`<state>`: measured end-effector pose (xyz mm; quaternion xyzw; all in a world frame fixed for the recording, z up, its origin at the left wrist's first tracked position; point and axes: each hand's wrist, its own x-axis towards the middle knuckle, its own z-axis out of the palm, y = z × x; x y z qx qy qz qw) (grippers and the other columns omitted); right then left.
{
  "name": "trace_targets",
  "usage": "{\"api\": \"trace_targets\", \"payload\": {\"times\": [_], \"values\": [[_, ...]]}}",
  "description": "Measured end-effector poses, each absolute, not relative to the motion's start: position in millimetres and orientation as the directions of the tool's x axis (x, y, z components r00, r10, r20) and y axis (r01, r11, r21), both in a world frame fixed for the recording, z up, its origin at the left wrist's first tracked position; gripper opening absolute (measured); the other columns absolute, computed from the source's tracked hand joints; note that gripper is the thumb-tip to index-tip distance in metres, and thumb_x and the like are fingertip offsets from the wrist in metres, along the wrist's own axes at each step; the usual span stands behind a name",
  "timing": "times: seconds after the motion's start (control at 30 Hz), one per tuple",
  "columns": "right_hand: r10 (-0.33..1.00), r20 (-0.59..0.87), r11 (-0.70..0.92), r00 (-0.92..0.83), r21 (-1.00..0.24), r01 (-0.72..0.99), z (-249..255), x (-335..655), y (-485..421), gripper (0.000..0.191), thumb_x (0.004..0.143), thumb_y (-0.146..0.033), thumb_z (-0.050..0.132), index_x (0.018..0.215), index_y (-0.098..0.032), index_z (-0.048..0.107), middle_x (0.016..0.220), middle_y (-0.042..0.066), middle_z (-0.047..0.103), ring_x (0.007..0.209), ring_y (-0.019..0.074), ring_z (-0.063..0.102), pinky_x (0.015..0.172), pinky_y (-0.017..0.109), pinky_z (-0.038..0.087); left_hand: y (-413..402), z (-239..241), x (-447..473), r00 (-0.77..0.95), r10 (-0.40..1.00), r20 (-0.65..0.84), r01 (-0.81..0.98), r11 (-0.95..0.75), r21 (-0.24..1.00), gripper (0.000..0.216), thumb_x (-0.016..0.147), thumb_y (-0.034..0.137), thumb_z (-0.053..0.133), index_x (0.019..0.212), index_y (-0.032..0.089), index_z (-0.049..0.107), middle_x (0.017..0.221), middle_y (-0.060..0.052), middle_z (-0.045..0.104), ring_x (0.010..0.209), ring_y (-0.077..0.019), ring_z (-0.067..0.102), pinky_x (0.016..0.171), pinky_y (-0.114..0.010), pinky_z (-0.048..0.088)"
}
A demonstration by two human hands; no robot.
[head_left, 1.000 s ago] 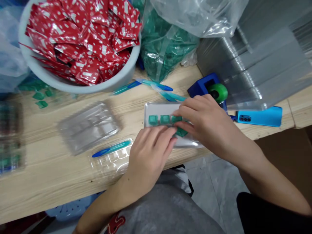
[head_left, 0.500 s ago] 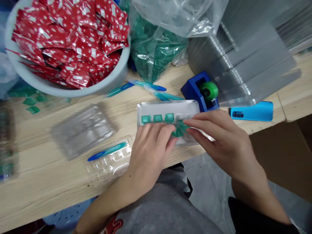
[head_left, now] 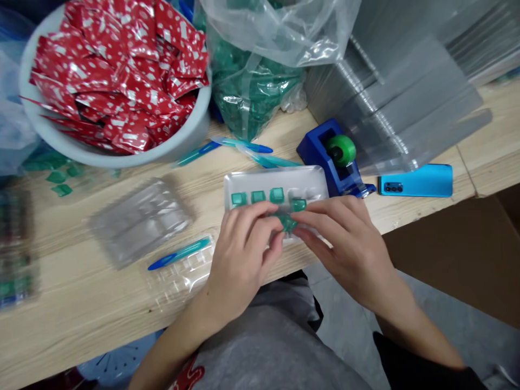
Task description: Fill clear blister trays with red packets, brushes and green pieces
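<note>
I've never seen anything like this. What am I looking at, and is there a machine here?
No machine: these are a person's bare left hand and right hand. The camera sits on that person's head, looking forward and down. The wooden table bears a pale tray with green pieces, pens, a tape dispenser, a blue phone and a tub of red packets. Over the tray, both hands touch a green clump; which one grips it is hard to tell.
</note>
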<state>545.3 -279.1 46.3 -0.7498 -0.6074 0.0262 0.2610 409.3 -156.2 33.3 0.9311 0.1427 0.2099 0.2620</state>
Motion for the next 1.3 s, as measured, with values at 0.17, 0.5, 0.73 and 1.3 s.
{"api": "trace_targets", "payload": {"times": [0.17, 0.5, 0.73, 1.3], "values": [[0.938, 0.260, 0.088, 0.230, -0.819, 0.567, 54.7, 545.5, -277.5, 0.021, 0.092, -0.016, 0.060, 0.113, -0.014, 0.058, 0.111, 0.006, 0.068, 0.110, 0.0124, 0.060, 0.096, 0.025, 0.049, -155.4, 44.1, 390.7, 0.865, 0.429, 0.261, 0.043, -0.581, 0.813, 0.022, 0.093, 0.008, 0.055, 0.110, 0.022, 0.056, 0.106, -0.001, 0.065, 0.100, -0.0110, 0.063, 0.089, -0.021, 0.052], [0.942, 0.231, 0.118, 0.245, -0.908, 0.402, 55.1, 540.6, -277.6, 0.021, 0.091, -0.011, 0.061, 0.110, -0.017, 0.064, 0.102, 0.005, 0.065, 0.099, 0.0080, 0.062, 0.086, 0.017, 0.053, -157.9, 49.2, 380.5, 0.870, 0.471, 0.150, 0.112, -0.482, 0.869, 0.022, 0.091, 0.007, 0.058, 0.106, 0.023, 0.061, 0.104, 0.001, 0.060, 0.098, -0.0076, 0.060, 0.088, -0.014, 0.049], [0.957, 0.209, 0.131, 0.203, -0.931, 0.341, 58.0, 536.6, -283.0, 0.016, 0.091, -0.008, 0.059, 0.104, -0.015, 0.065, 0.104, 0.005, 0.064, 0.097, 0.0072, 0.063, 0.084, 0.017, 0.054, -149.8, 48.5, 382.3, 0.939, 0.319, -0.131, 0.143, -0.017, 0.990, 0.005, 0.094, 0.020, 0.056, 0.093, 0.024, 0.058, 0.092, 0.002, 0.062, 0.086, -0.0103, 0.062, 0.075, -0.019, 0.052], [0.945, 0.051, 0.124, 0.324, -0.970, -0.209, 42.0, 526.2, -279.7, 0.023, 0.086, -0.013, 0.067, 0.107, -0.023, 0.061, 0.083, -0.003, 0.060, 0.078, 0.0077, 0.059, 0.071, 0.021, 0.054, -150.7, 52.6, 381.1, 0.911, 0.337, -0.238, 0.130, 0.313, 0.941, 0.021, 0.094, 0.037, 0.057, 0.080, 0.022, 0.052, 0.080, -0.003, 0.064, 0.069, -0.0129, 0.061, 0.059, -0.024, 0.052]]}}
